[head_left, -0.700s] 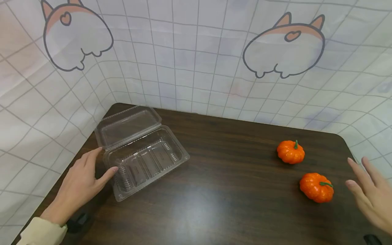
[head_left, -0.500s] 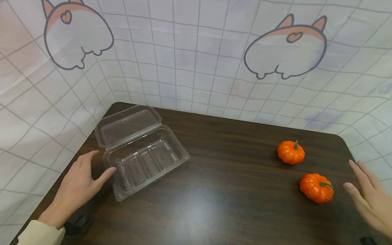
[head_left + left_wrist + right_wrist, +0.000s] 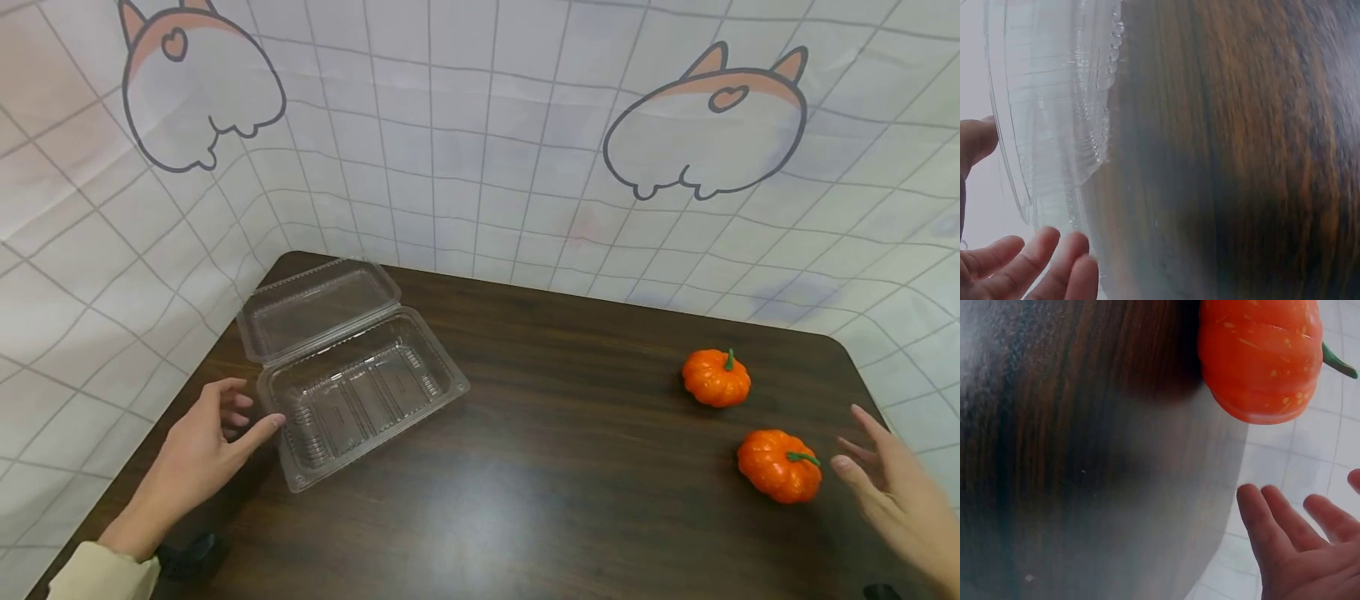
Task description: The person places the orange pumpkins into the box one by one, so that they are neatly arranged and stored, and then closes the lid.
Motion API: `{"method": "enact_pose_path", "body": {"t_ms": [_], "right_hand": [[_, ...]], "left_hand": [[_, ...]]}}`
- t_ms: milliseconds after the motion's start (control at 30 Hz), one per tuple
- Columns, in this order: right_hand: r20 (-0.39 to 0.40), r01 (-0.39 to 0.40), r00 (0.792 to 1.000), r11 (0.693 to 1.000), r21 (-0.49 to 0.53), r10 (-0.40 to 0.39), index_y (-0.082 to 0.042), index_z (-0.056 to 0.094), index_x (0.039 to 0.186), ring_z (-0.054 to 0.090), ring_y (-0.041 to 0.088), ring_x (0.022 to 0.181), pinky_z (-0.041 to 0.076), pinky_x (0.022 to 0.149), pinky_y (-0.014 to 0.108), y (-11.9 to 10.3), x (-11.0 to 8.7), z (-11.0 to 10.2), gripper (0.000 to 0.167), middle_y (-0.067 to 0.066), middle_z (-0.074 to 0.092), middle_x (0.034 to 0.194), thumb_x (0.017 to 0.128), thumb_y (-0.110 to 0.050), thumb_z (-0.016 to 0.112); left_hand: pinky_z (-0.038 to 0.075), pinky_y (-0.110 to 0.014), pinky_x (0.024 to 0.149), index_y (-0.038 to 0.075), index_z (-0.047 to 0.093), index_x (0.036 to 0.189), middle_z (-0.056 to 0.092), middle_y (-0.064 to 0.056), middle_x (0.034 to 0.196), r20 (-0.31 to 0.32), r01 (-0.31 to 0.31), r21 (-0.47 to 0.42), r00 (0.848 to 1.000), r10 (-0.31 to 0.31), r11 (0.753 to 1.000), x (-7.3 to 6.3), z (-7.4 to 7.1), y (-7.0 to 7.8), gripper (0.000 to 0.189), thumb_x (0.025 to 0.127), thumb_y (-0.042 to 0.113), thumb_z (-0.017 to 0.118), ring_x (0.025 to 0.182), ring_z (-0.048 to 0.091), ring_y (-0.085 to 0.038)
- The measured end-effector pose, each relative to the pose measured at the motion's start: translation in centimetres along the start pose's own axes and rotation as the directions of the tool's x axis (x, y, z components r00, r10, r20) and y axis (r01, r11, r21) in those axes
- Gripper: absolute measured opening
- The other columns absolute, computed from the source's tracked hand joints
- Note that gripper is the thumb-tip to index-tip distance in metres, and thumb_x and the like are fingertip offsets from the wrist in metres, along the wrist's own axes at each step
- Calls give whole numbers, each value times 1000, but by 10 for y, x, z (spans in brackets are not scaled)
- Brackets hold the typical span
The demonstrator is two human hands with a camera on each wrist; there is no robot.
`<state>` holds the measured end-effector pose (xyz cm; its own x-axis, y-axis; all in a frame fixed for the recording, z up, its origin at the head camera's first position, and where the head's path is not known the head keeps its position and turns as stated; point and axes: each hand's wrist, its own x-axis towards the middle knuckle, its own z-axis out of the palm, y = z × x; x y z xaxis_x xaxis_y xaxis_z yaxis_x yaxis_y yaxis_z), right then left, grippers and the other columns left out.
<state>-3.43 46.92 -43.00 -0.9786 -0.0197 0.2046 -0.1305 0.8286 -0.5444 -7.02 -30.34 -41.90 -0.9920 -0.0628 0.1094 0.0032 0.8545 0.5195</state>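
A clear plastic clamshell container (image 3: 363, 396) lies on the left of the table with its lid folded back. My left hand (image 3: 198, 450) is at its near left corner, thumb tip overlapping the rim and the other fingers bent loosely beside it. In the left wrist view the container's ribbed side (image 3: 1054, 100) stands between thumb and fingers. Two small orange pumpkins with green stems sit at the right, a farther pumpkin (image 3: 715, 379) and a nearer pumpkin (image 3: 778, 468). Just right of the nearer one hovers my right hand (image 3: 900, 500), fingers spread and holding nothing.
The dark wood table (image 3: 540, 417) has rounded far corners. A white gridded cloth (image 3: 465, 125) with cartoon animal drawings rises along its back and both sides. A dark band (image 3: 187, 554) shows at my left wrist.
My left fingers have drawn back from the container's hinge corner and bent more. My right hand has moved slightly left and down, closer to the nearer pumpkin. The camera view has shifted slightly.
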Motion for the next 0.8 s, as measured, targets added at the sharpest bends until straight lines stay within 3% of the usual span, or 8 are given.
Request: {"method": "enact_pose_path", "body": {"t_ms": [67,133,267,433,533,700,800], "right_hand": [[19,-14,1000,998,56,13,-21,10,168,30,-39,108,36,73,-10,2,-1,2,85,1,19,173,102,-8,63],[35,-36,999,994,101,32,-24,8,168,32,-38,108,40,73,-8,3,-3,5,93,-21,16,168,99,-5,68],[52,-81,996,988,133,75,-30,8,167,34,-34,107,45,72,-4,1,-6,11,107,-26,21,164,91,-2,77],[79,-105,992,983,149,95,-31,9,167,38,-32,108,47,73,-2,-1,-6,14,111,-28,28,158,87,-1,81],[111,-132,987,980,148,116,-33,8,167,38,-33,106,48,73,-1,2,-6,16,111,-23,27,161,88,-4,81],[146,-178,977,973,145,157,-35,8,167,35,-34,104,47,74,-2,6,-5,19,109,-17,27,165,90,-11,81],[159,-176,976,972,157,151,-34,10,167,37,-34,105,47,76,-2,4,-5,20,107,-25,32,157,90,-10,81]], "left_hand": [[56,-27,69,-4,40,143,66,-24,119,45,10,-32,999,-8,999,1,0,-3,74,96,43,73,91,68,-19],[52,-18,66,-3,38,145,67,-23,121,100,32,-64,995,-25,997,4,-1,-6,74,98,44,70,91,67,-10],[54,-17,69,-3,32,151,65,-24,129,229,109,-161,971,-71,981,8,-1,-11,76,102,46,64,92,64,2],[60,-18,78,-5,27,153,61,-29,135,322,186,-337,944,-72,923,9,2,-11,71,106,39,58,92,68,4],[63,-21,83,-4,24,153,66,-18,129,352,222,-464,935,-51,857,9,2,-12,67,108,34,55,96,70,2],[66,-29,86,6,27,148,69,8,116,394,278,-686,919,23,673,7,3,-19,49,109,19,53,101,74,-6],[66,-32,87,17,31,143,70,8,116,411,308,-754,910,51,580,6,3,-23,40,109,14,52,101,75,-9]]}}
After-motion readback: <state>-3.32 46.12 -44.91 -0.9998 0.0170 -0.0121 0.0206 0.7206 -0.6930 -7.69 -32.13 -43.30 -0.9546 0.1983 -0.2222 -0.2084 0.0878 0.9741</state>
